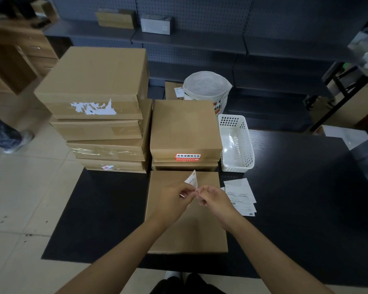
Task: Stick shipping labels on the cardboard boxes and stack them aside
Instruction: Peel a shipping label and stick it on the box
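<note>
A flat cardboard box (pixel 185 234) lies on the black table (pixel 295 198) right in front of me. Above it, my left hand (pixel 175 198) and my right hand (pixel 212 197) both pinch a small white shipping label (pixel 192 179) that stands up between the fingertips. More labels (pixel 240 194) lie in a loose pile just right of the box. Behind the box sit two stacked boxes (pixel 185 128), the top one with a red sticker (pixel 187 157) on its front edge. A taller stack of several boxes (pixel 98 81) stands at the left.
A white perforated plastic basket (pixel 237 143) stands right of the two-box stack. A lined round bin (pixel 206 90) is on the floor behind. Dark pegboard shelving (pixel 200 39) lines the back. A tiled floor (pixel 19 198) lies to the left, a wooden cabinet (pixel 15 60) beyond.
</note>
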